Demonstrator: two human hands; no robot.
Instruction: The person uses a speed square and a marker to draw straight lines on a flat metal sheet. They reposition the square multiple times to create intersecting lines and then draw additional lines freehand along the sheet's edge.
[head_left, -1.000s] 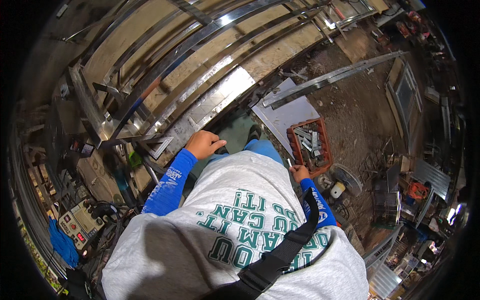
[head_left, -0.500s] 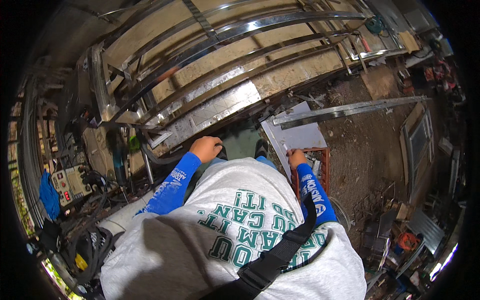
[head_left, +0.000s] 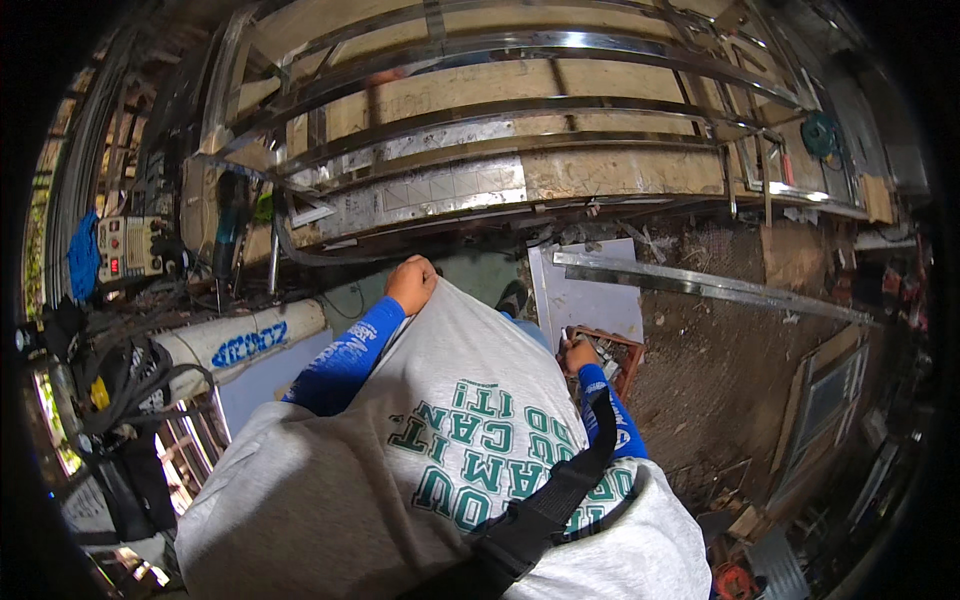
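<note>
My left hand [head_left: 411, 286] is closed on the front of my grey T-shirt [head_left: 470, 345] and pulls the cloth out to a peak. Low on the right, my right hand [head_left: 578, 354] is closed around a small, pale, stick-like thing [head_left: 564, 336], mostly hidden by the fingers. Just beyond that hand sits a reddish-brown crate [head_left: 632, 365] with loose metal pieces in it. A pale flat panel [head_left: 600, 305] lies on the ground beside the crate. Blue sleeves cover both forearms, and a black strap [head_left: 545, 510] crosses my shirt.
A long shiny metal frame [head_left: 620, 103] rests on the workbench [head_left: 620, 172] ahead. One metal bar [head_left: 710, 287] lies across the panel and dirt floor. Left stand a control box [head_left: 130, 248], a blue cloth [head_left: 84, 258] and a pale cylinder [head_left: 190, 355]. A framed panel [head_left: 825, 400] lies right.
My left hand has taken hold of the shirt and drawn it outward; before, it hovered with curled fingers. My view has turned, and my right hand still holds the small pale thing.
</note>
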